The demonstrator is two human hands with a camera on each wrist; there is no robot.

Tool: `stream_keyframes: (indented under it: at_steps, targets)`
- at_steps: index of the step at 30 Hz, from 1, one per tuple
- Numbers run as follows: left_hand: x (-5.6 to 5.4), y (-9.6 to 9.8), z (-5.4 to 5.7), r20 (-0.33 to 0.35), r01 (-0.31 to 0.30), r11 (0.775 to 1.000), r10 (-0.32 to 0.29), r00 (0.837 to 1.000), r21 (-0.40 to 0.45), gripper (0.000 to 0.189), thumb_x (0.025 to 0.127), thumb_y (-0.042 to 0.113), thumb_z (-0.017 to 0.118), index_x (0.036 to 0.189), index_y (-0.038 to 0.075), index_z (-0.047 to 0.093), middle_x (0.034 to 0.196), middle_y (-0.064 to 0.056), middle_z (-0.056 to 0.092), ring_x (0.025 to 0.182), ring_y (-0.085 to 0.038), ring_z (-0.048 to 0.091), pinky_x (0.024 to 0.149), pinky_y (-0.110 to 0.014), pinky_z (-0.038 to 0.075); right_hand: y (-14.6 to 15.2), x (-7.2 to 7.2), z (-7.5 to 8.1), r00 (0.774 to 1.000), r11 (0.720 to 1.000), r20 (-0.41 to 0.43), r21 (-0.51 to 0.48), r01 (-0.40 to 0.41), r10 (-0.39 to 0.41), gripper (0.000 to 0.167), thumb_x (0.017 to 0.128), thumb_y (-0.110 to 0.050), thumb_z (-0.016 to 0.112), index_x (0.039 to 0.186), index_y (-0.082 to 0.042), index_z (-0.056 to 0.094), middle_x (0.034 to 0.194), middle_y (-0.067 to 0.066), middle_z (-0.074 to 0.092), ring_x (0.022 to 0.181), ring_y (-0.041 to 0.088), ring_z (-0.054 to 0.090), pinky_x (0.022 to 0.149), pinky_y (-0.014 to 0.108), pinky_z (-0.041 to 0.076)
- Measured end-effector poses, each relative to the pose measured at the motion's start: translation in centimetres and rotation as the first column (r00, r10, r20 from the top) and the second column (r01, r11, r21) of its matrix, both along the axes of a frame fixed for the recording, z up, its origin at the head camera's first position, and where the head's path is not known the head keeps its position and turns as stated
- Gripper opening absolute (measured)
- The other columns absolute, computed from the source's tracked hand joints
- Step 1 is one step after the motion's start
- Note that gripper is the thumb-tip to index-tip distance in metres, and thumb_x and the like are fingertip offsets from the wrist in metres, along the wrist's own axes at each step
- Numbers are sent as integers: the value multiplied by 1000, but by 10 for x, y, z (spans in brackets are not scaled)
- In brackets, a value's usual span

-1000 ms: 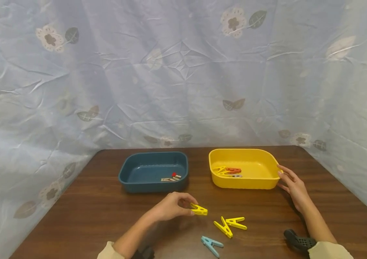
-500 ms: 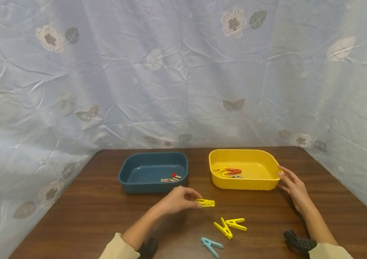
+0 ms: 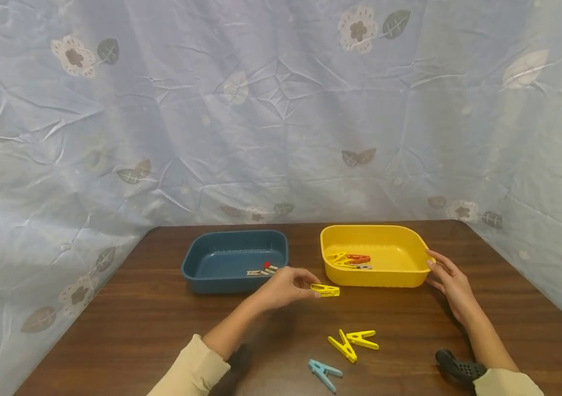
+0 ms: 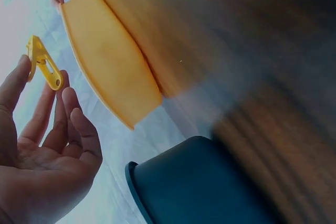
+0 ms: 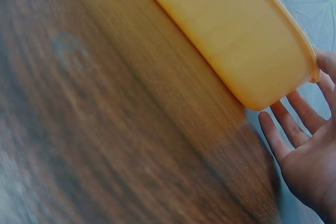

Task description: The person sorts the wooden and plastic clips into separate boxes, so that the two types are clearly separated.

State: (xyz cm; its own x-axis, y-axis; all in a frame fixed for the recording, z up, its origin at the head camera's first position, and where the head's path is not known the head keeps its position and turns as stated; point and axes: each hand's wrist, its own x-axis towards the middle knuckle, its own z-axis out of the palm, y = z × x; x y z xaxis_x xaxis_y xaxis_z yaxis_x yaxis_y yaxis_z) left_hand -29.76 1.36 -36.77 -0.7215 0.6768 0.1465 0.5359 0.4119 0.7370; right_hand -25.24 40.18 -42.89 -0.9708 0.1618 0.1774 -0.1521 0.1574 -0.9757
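My left hand (image 3: 285, 287) holds a yellow clothespin (image 3: 326, 290) between thumb and fingertips, raised above the table in front of the gap between two basins. In the left wrist view, the same clothespin (image 4: 44, 64) sits at the fingertips, the other fingers loosely bent. My right hand (image 3: 453, 286) grips the right end of the yellow basin (image 3: 375, 279), thumb at the rim and fingers against the outer end wall (image 5: 283, 80). On the table before me lie two more yellow clothespins (image 3: 344, 346) (image 3: 363, 339) and a light blue clothespin (image 3: 325, 374).
Yellow, red and grey clothespins (image 3: 358, 258) lie inside the yellow basin. To its left stands a dark blue basin (image 3: 231, 286) with small wooden clips and a red piece (image 3: 267, 265). A floral curtain (image 3: 281, 137) hangs behind the brown table (image 3: 127, 324).
My left hand has carried the yellow clothespin up and to the right, closer to the yellow basin. The right hand has stayed at the basin's end.
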Motion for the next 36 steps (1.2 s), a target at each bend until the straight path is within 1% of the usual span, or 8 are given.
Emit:
stream_keyframes:
  at_steps: [3,8,15,21,24,27,31,36]
  targets:
    - [-4,7,3,4,-13,1000,13,1000,13,24,80,24,73,99,10,70,75,7,60,66,-11,52,56,-24,43,0,0,0,1000,1000,-2,3,-4,4,54,97,-31,46,144,-12,30,138,15,27,104,3,45,79,19,45]
    - [-10,20,7,-26,-44,999,45,999,12,27,80,26,72,102,10,69,75,7,59,69,-12,52,58,-24,44,1,0,0,1000,999,-10,-38,-11,10,52,97,-28,48,143,-11,32,133,8,31,103,2,47,79,18,45]
    - [-17,35,11,-43,-74,997,74,996,6,30,80,26,72,105,11,68,91,3,65,79,-9,55,68,-23,46,1,-1,-1,1000,998,-17,-64,-9,8,51,96,-27,49,143,-12,33,133,8,31,103,1,48,78,17,45]
    - [-23,48,12,-103,-84,996,84,991,8,31,79,25,73,105,7,69,84,4,63,74,-10,55,60,-20,45,2,-2,-2,1000,998,-17,-57,-8,7,51,97,-27,48,143,-12,33,137,12,27,105,3,46,78,17,45]
    - [-26,56,11,-158,-117,993,116,981,2,31,79,27,74,103,9,70,82,3,62,75,-10,53,61,-20,42,2,-2,-1,1000,999,-17,-54,-10,9,51,97,-27,48,143,-12,33,138,14,26,105,3,46,78,18,45]
    - [-29,63,9,-194,-138,990,134,972,-4,30,80,29,72,104,12,70,88,0,63,83,-15,52,66,-21,41,2,-2,-1,1000,998,-17,-55,-9,8,51,97,-27,48,143,-13,33,138,14,26,105,3,46,78,17,45]
    - [-34,72,6,-213,-143,990,140,967,3,30,82,29,71,106,12,70,98,0,64,92,-19,52,73,-23,42,1,-2,0,1000,998,-18,-64,-8,7,51,96,-27,49,143,-12,33,137,12,29,104,2,47,78,18,45]
    - [-40,85,1,-216,-154,988,154,964,16,31,83,30,69,107,11,69,101,-1,65,96,-20,54,77,-24,43,2,-1,0,1000,998,-19,-61,-5,4,51,96,-27,49,142,-11,34,132,7,34,104,3,48,78,18,46]
